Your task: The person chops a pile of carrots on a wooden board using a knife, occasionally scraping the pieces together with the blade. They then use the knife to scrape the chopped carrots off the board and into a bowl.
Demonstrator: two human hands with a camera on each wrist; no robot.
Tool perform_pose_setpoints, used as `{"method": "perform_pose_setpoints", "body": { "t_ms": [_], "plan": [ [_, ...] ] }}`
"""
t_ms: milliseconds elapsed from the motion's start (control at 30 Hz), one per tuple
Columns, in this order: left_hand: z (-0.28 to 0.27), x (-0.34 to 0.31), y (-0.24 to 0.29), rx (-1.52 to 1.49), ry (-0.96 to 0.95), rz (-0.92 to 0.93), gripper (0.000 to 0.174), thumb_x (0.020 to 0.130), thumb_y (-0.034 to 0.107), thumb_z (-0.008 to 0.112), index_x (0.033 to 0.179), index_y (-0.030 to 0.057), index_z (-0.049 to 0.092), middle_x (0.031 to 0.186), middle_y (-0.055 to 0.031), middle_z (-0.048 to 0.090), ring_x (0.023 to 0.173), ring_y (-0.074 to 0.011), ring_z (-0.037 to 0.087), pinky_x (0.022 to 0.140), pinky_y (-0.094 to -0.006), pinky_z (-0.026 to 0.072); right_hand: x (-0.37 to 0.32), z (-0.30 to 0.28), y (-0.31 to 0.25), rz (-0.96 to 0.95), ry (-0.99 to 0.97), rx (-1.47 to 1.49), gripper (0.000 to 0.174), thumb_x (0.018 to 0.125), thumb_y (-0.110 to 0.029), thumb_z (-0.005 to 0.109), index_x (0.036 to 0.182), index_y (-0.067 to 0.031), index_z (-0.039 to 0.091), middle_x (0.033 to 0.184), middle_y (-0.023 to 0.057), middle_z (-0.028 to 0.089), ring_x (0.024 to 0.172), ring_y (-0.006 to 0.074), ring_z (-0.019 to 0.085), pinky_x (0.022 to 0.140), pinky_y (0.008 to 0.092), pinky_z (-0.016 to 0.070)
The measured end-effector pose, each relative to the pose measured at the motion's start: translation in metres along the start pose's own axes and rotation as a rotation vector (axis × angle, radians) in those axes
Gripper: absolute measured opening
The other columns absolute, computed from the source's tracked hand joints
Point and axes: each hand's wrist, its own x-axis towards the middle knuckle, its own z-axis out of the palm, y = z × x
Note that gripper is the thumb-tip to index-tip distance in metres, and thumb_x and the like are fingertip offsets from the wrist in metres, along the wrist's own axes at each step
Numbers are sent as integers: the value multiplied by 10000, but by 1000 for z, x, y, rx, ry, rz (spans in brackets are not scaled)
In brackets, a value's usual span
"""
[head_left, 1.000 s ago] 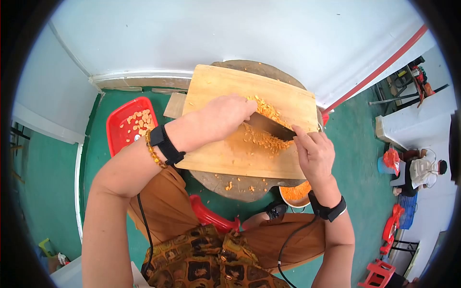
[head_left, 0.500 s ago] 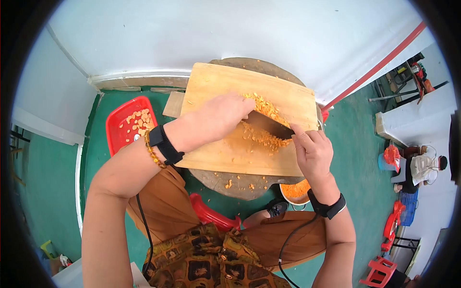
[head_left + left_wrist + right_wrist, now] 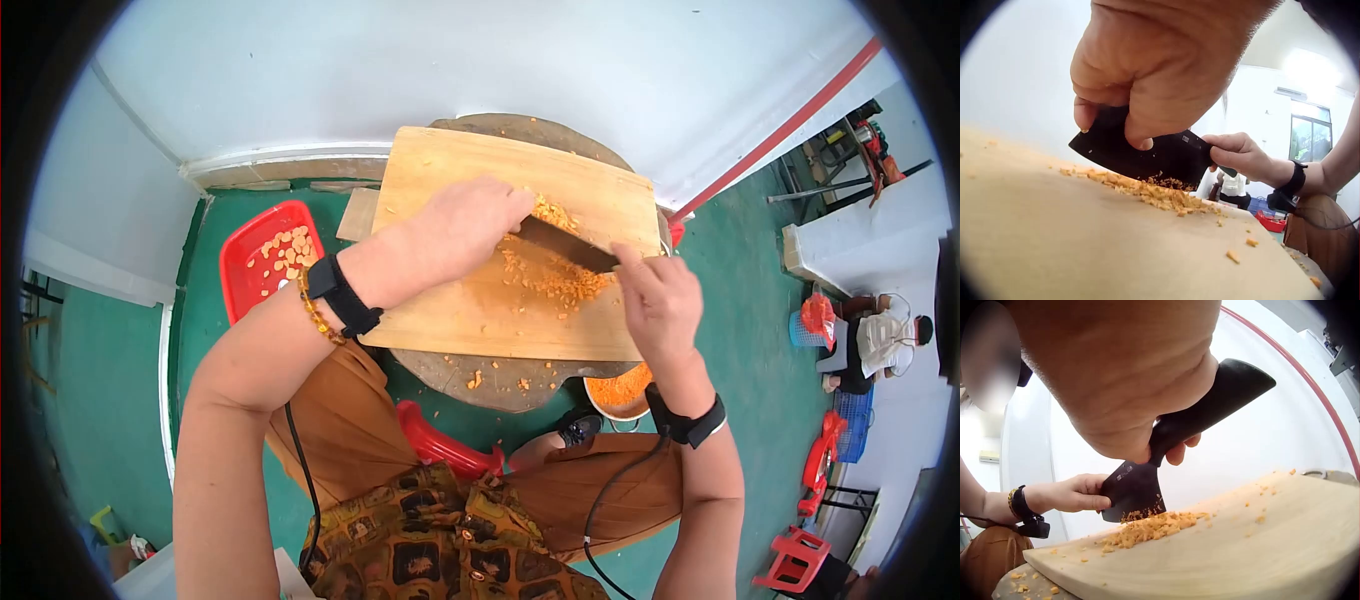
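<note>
Both of my hands are on the cleaver (image 3: 566, 246). My right hand (image 3: 660, 305) is clenched round its black handle, as the right wrist view shows plainly. My left hand (image 3: 465, 225) is curled over the spine near the tip, with the thumb and fingers pinching the dark blade. The blade stands on edge, its cutting edge down in the chopped orange bits (image 3: 560, 282). These lie in a loose heap at the far right of the wooden cutting board (image 3: 460, 315), toward my right hand. Against the frame of a second ago, the cleaver sits slightly farther from me on the board. The ridge of bits beyond the blade looks smaller, and more of the heap now lies on my side of the edge. My grip on the handle and the spine is unchanged. My right hand has shifted a little toward the far edge with the handle. The board rests on a round wooden block (image 3: 440, 370), where a few stray bits lie as before. A red tray (image 3: 240, 290) of larger orange pieces sits on the green floor to my left. A metal bowl (image 3: 598, 408) of fine orange mince stands below the block by my right wrist. Neither the tray nor the bowl has moved.
</note>
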Motion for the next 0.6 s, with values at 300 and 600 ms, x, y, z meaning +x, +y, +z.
{"method": "perform_pose_setpoints", "body": {
  "t_ms": [300,600],
  "plan": [
    [2,1,-4,13,-5,-3,98,821,-14,533,904,6,484,867,-200,580,880,-399,566,738,-455,483,0,4,-1,17,6,-4,314,789,-140,741,1098,-196,739,700,-1,566,663,192,552,582,341,417],
    [2,3,-4,-4,-41,-39,76,844,0,542,893,1,484,861,-217,578,871,-411,576,741,-456,482,1,3,-1,27,2,12,308,786,-136,742,1089,-190,742,692,0,562,656,192,553,586,339,420]
  ]
}}
